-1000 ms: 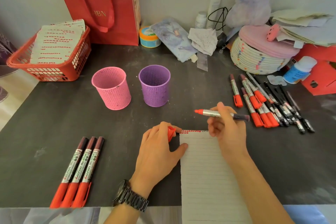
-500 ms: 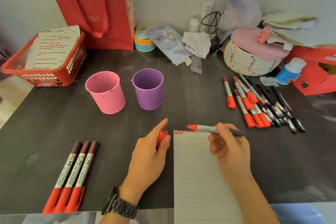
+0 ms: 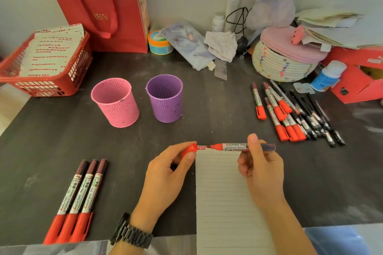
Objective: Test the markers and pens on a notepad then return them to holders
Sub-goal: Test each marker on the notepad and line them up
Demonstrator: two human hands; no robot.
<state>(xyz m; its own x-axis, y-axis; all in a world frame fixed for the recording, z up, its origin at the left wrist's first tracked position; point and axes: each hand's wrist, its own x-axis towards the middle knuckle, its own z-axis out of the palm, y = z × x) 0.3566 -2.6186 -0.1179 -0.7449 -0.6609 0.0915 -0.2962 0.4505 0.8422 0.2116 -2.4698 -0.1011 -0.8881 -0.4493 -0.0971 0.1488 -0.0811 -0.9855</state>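
Observation:
My right hand (image 3: 262,168) pinches an uncapped red marker (image 3: 234,147) held level over the top edge of the lined notepad (image 3: 223,203), tip pointing left. My left hand (image 3: 165,174) pinches the marker's red cap (image 3: 189,149), its opening facing the tip a short gap away. Red test marks (image 3: 202,147) line the notepad's top edge. Three capped red markers (image 3: 79,198) lie side by side at the front left. A pink holder (image 3: 115,102) and a purple holder (image 3: 165,98) stand behind the hands, both looking empty.
Several red markers (image 3: 275,109) and black pens (image 3: 315,116) lie in a row at the right. A red basket (image 3: 47,85) with marked paper sits far left. A red bag (image 3: 103,6), a woven basket (image 3: 281,64), a bottle (image 3: 328,75) and clutter line the back.
My left hand lifted off the notepad and brought the cap up toward the marker tip. My right hand lowered the marker to the notepad's top edge. The view shifted slightly.

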